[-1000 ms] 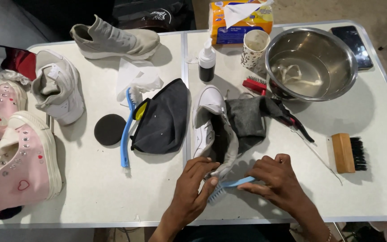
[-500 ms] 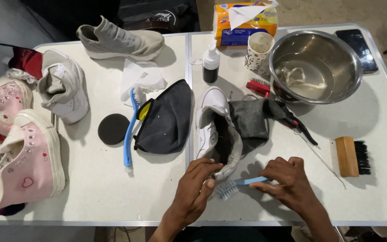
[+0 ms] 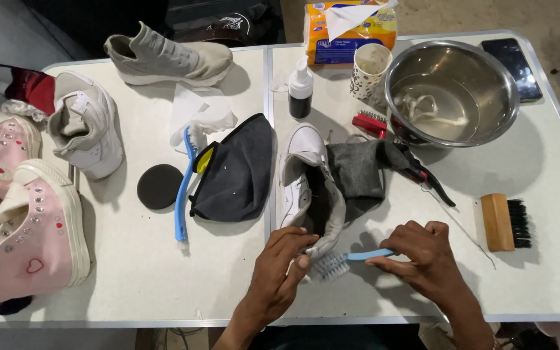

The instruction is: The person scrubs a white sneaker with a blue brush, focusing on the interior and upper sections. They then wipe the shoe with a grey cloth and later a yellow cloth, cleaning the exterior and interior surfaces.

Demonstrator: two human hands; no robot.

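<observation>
While two hands work: five shoes (image 3: 310, 188), four brushes (image 3: 348, 260).

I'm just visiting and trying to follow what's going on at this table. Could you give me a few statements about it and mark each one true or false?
1. The right hand holds a small light-blue-handled brush. True.
2. The left hand grips the white sneaker at the end nearest the person. True.
3. The round steel bowl is turned upside down. False: it stands upright with water and something pale in it.
4. The wooden block brush with black bristles lies inside the bowl. False: it lies on the white folding table, right of the hands.
5. A long blue-handled brush lies beside the dark grey cloth. True.
</observation>
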